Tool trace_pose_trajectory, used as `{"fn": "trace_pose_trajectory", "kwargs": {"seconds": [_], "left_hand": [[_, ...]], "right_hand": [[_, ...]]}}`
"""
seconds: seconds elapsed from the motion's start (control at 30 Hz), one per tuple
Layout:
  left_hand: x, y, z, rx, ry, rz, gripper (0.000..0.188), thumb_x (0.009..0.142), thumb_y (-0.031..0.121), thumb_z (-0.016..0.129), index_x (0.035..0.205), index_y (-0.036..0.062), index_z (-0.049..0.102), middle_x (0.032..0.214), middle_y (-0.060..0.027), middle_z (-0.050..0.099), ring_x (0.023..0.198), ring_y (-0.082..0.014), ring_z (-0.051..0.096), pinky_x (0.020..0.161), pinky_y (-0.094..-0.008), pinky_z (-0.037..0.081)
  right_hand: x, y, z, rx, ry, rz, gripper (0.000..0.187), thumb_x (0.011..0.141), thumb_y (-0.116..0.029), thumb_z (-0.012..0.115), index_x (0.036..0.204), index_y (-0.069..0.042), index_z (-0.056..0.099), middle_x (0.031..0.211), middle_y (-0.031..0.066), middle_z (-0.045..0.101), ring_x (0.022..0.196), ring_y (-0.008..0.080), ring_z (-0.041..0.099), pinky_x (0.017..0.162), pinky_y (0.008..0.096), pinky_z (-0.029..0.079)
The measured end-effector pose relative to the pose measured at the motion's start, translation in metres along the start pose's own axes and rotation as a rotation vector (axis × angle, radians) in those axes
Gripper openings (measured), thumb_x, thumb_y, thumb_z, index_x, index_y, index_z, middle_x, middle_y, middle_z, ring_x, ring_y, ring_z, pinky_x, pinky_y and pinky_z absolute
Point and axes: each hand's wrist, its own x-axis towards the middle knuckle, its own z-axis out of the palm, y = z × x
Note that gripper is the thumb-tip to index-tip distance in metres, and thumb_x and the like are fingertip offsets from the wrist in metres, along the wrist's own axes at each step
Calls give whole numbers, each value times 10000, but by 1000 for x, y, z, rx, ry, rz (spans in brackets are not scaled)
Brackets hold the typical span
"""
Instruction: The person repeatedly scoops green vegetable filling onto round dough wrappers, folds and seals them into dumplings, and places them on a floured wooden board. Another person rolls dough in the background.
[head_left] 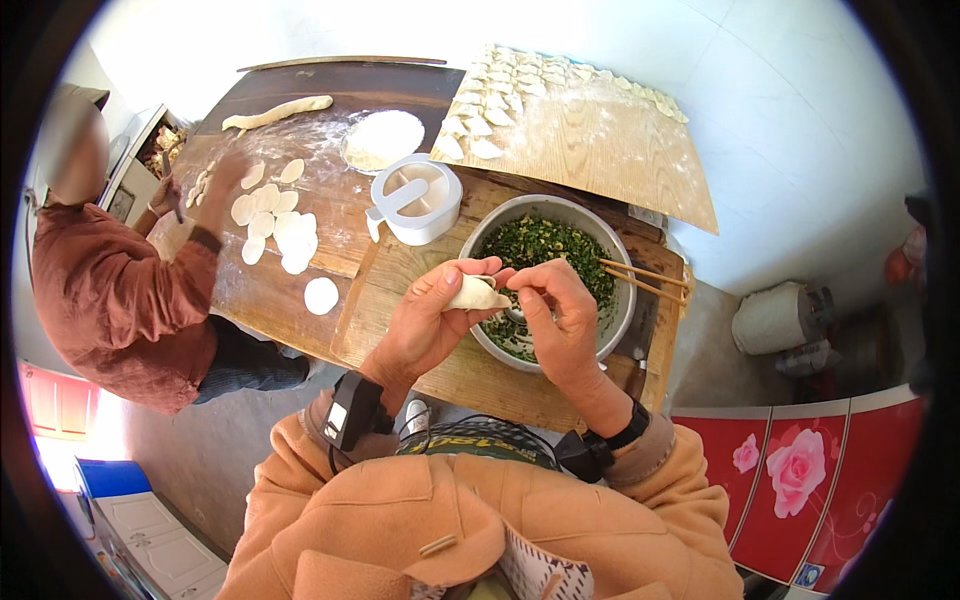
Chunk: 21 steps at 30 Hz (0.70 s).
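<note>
A pale, partly folded dumpling rests in my left hand, whose fingers curl round it. My right hand pinches the dumpling's right end between thumb and fingertips. Both hands are raised over the near left rim of a metal bowl holding chopped green filling. A pair of wooden chopsticks lies across the bowl's right rim. Left of the bowl, several round dough wrappers lie on the floured table, one of them apart from the others, closer to me.
A white lidded container stands behind my left hand, near a plate of flour. Rows of finished dumplings sit on a floured board at the back. A dough roll lies far left. A co-worker works at the table's left side.
</note>
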Motion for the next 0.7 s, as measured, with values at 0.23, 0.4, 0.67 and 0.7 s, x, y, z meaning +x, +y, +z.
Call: {"fn": "trace_pose_trajectory", "kwargs": {"seconds": [0.23,0.4,0.67,0.7], "left_hand": [[2,-3,1,-15,-7,6,315,1013,283,468,1198,44,556,1336,-103,530,1217,-261,530,1039,-438,438],[2,-2,-1,-45,15,-12,301,1010,282,477,1185,52,561,1346,-100,523,1207,-251,537,1022,-437,458],[5,-1,-1,-23,17,8,326,1006,292,485,1216,50,546,1356,-98,516,1207,-242,536,1034,-446,451],[5,-1,0,-27,26,-16,343,1001,295,497,1236,49,539,1355,-101,516,1216,-245,531,1034,-450,450]], "right_hand": [[-1,6,10,-41,-8,55,66,847,-49,664,909,-28,653,801,55,649,661,129,585,586,268,466],[1,4,5,-55,-31,19,89,901,-102,634,927,-27,676,786,55,644,659,147,589,594,276,472],[10,9,10,-106,-24,-59,94,890,-110,643,905,-21,671,762,63,602,626,182,568,565,299,448],[9,9,11,-126,-35,-53,83,878,-100,652,894,-20,666,760,68,599,625,194,568,565,305,448]]}}
